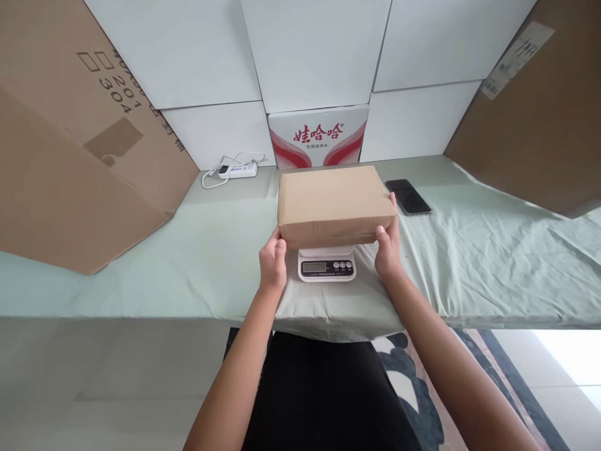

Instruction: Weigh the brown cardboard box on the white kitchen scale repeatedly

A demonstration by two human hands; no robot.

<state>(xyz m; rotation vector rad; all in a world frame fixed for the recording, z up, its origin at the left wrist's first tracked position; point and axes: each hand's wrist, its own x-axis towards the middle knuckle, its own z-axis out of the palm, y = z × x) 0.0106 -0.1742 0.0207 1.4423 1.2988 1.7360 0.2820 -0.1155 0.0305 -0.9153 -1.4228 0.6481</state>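
Note:
A plain brown cardboard box (pixel 334 195) is between my two hands, over a white kitchen scale (pixel 327 269). My left hand (pixel 273 258) grips the box's near left corner, thumb in front and fingers tucked behind. At the near right corner, my right hand (pixel 389 247) holds the box with its thumb on the front and fingertips along the side. The box hides the scale's platform, so I cannot tell whether it rests on it. Only the scale's front, with a dark display and several buttons, shows below the box.
Large cardboard cartons stand at the left (pixel 70 156) and right (pixel 535 113). A white power strip (pixel 239 170) with a cable lies at the back left. Right of the box lies a black phone (pixel 407 196). White boxes, one printed red (pixel 319 138), line the back of the cloth-covered table (pixel 225 263).

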